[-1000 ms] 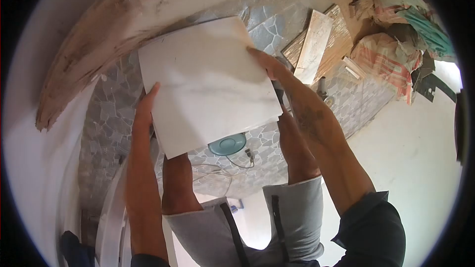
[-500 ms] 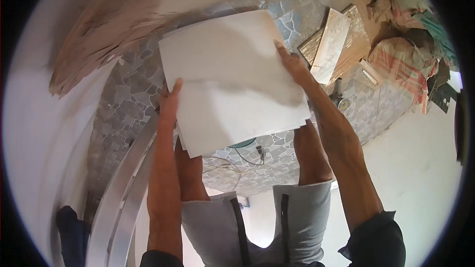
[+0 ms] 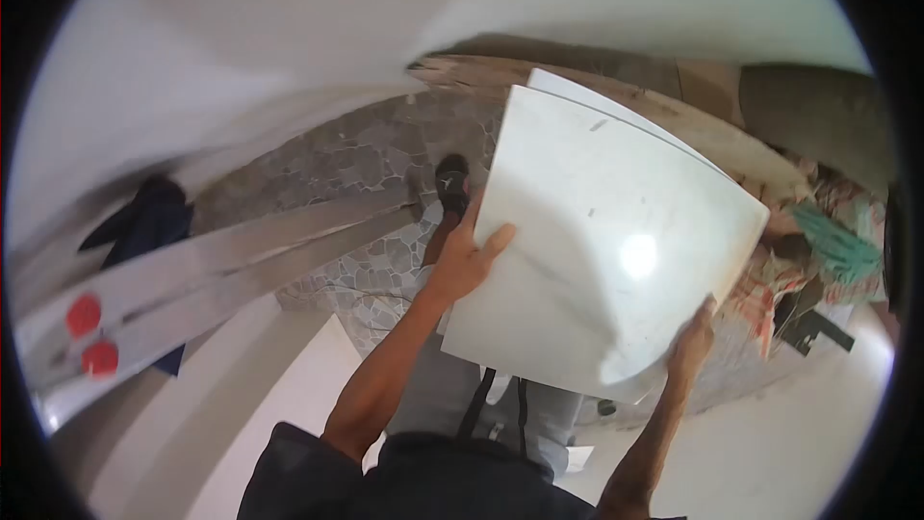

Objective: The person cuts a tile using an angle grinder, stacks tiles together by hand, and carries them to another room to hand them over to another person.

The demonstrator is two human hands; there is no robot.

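Observation:
A stack of large white tiles [image 3: 568,183], square and glossy, is held in front of my body, a bright light reflecting off the top one. Behind its upper edge a second tile [image 3: 577,91] sticks out slightly askew. My left hand [image 3: 467,260] grips the left edge, thumb on the top face and fingers hidden behind. On the lower right edge my right hand [image 3: 693,339] is closed around the stack, its fingers mostly out of sight. The tiles cover part of my legs and the floor.
Long aluminium bars [image 3: 260,255] with red end caps extend at left, by a dark cloth [image 3: 149,221]. A black shoe [image 3: 450,178] stands on the stone-patterned floor [image 3: 337,149]. Wooden boards [image 3: 654,101] lie along the wall; torn sacks [image 3: 760,303] and green material [image 3: 835,241] are at right.
The view has swung round, and the tile stack now appears farther right and turned clockwise. Both hands still grip it. The aluminium bars' red caps and the shoe have come into sight.

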